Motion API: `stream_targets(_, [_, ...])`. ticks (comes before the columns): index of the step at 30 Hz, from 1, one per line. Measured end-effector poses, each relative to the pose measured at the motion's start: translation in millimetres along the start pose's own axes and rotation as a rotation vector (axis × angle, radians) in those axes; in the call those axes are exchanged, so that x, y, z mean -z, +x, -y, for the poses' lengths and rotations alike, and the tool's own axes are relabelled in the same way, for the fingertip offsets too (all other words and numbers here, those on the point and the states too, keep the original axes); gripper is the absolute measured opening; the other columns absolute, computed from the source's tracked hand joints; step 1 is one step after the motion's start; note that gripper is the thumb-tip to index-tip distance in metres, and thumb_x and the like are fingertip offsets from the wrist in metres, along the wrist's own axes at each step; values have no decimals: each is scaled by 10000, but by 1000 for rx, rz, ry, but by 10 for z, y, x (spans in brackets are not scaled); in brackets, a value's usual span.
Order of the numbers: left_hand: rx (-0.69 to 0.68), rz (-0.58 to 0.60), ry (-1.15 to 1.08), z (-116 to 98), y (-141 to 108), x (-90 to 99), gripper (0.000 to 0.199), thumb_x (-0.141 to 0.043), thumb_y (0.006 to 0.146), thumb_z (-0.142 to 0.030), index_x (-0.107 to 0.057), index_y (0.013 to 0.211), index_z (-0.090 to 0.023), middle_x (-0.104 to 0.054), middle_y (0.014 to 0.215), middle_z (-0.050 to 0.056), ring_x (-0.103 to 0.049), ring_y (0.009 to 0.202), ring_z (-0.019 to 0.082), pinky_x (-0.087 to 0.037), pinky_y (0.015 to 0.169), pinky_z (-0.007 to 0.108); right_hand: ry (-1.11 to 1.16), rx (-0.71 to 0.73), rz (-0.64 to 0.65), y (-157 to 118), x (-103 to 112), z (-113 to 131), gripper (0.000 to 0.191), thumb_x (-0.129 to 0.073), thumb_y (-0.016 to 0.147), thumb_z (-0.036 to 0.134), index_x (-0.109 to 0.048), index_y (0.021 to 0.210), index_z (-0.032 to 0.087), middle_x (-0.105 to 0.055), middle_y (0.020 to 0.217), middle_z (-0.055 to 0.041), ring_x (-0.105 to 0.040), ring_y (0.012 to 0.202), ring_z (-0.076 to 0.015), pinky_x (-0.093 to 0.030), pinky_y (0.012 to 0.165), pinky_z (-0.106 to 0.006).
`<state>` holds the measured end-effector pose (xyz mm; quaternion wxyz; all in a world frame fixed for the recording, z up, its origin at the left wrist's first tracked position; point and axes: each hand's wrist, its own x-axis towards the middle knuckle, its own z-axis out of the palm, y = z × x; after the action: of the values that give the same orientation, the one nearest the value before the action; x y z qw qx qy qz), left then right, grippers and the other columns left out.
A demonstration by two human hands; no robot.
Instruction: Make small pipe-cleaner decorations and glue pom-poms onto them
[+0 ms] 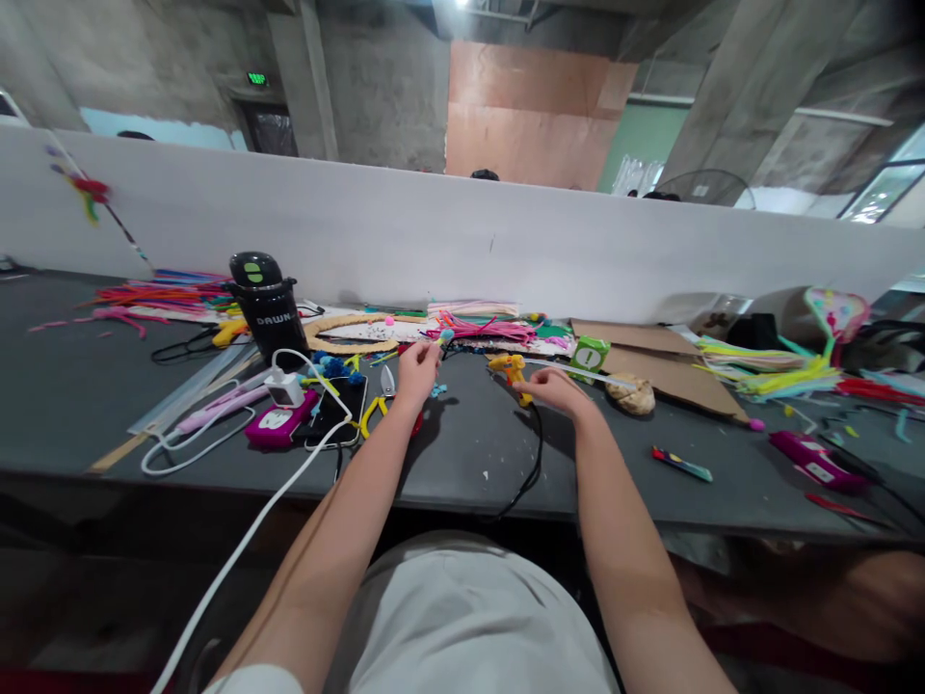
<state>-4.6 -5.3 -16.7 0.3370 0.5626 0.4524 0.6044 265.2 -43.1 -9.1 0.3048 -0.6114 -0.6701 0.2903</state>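
My left hand is closed in a pinch on a small light-blue fuzzy piece with a bit of yellow-green at its base. My right hand grips the handle of a yellow hot glue gun, its nozzle pointing left toward the left hand, a short gap apart. A long clear glue stick juts from the back of the gun to the right. The black cord hangs from its handle to the table edge. Beside my left forearm lie pliers with yellow handles and blue fuzzy scraps.
A black bottle, a magenta power strip and a phone stand or lie on the left. Pink pipe cleaners lie at the back. On the right are cardboard, a green box and a utility knife.
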Motion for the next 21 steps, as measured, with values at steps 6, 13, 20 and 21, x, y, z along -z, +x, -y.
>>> stream_targets(6, [22, -58, -87, 32, 34, 27, 287, -583, 795, -428, -589, 727, -149, -531, 591, -14, -444, 491, 91, -345, 474, 214, 113, 211, 585, 36, -418, 341, 391, -660, 762, 465, -691, 983, 144, -658, 741, -29, -533, 581, -105, -429, 555, -227])
stream_targets(13, [63, -159, -248, 12, 86, 66, 233, -600, 787, -378, -595, 735, -150, -508, 583, -27, -420, 461, 70, -310, 445, 200, -294, 407, 252, 511, -972, 582, 266, -613, 816, 239, -719, 1049, 167, -708, 907, -73, -624, 780, -165, -445, 712, -238])
stream_targets(20, [31, -165, -273, 14, 96, 74, 242, -611, 783, -381, -578, 708, -154, -502, 564, -31, -408, 441, 64, -305, 428, 202, -387, 295, 165, 707, -1200, 815, 312, -682, 759, 434, -761, 950, 200, -725, 891, -67, -628, 762, -178, -431, 653, -231])
stream_targets(21, [27, -162, -274, 18, 97, 72, 241, -610, 784, -380, -576, 708, -154, -502, 561, -32, -408, 440, 64, -304, 426, 203, -398, 280, 166, 713, -1226, 832, 316, -696, 742, 444, -763, 935, 203, -725, 885, -67, -627, 760, -179, -429, 643, -230])
